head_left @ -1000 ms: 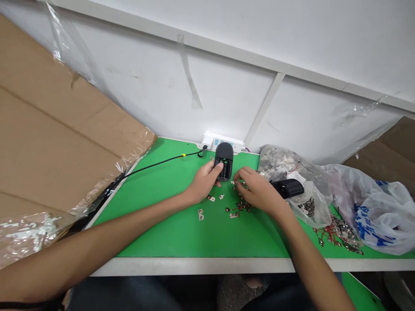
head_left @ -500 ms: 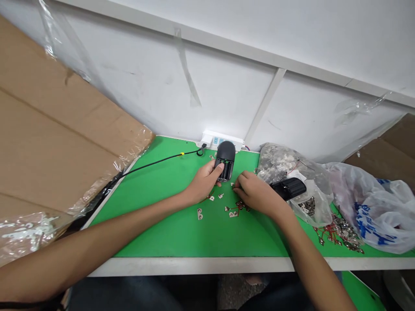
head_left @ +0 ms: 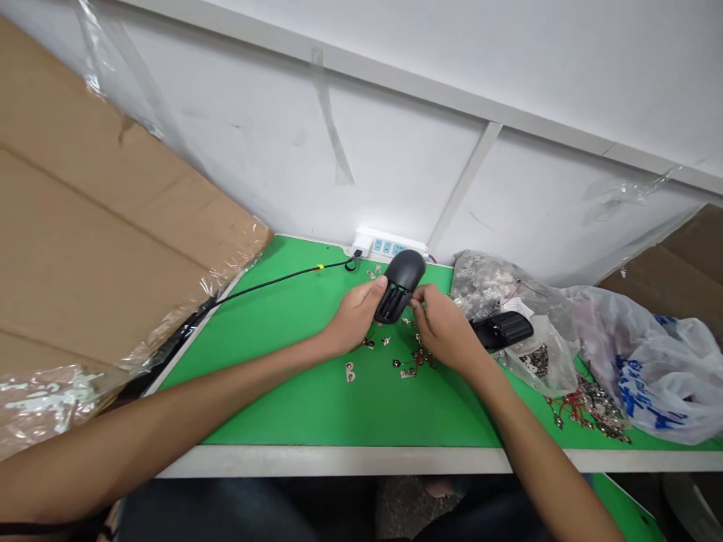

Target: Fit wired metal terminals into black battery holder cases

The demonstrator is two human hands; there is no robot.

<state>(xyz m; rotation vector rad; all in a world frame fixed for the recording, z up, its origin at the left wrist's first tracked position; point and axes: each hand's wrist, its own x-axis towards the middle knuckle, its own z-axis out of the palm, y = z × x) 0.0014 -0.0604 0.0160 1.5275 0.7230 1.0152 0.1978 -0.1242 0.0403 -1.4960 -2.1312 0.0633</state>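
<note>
Head view, and I see the change first: my right hand (head_left: 446,327) has left the small metal tabs (head_left: 415,357) and come up to the black plastic case (head_left: 402,284). My left hand (head_left: 355,316) is closed around the case's side and holds it above the green surface (head_left: 407,410), tilted more than before. The fingers (head_left: 421,297) of the right hand are pinched at the case's lower edge, but I cannot tell if they hold a tab there. The open compartment of the case faces toward me. The tabs lie just below both hands. To the right, a second black case (head_left: 502,330) rests on a clear plastic bag (head_left: 542,361).
</note>
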